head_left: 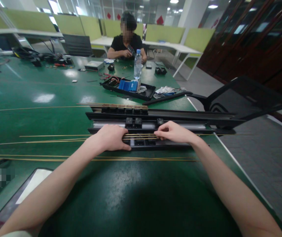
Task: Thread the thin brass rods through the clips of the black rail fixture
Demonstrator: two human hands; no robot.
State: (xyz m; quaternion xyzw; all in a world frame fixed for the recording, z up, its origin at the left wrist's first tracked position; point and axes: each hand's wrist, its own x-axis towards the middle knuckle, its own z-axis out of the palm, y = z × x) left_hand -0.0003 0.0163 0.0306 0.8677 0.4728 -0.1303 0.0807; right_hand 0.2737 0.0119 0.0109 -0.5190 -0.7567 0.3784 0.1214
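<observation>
Both hands are at the nearest black rail (165, 147), a long channel with small black blocks (139, 142) set in it. Thin brass rods (141, 135) lie lengthwise over the blocks. My left hand (111, 136) spans the rail's left part, thumb at the near edge and fingers curled on the far side; the rods pass beneath it. My right hand (175, 133) pinches a rod between thumb and fingertips, further right. Behind it lies a second black rail (190, 126) with blocks. A third rail (192, 114) carries more rods at its left end.
Loose brass rods (146, 159) lie in front of the rails. Beyond stand a black tray (144, 96) with a blue box, gloves (167, 91) and a water bottle (137, 64). A person (127, 41) sits opposite. An office chair (251, 95) is at the right edge; a tablet-like object (20, 197) lies lower left.
</observation>
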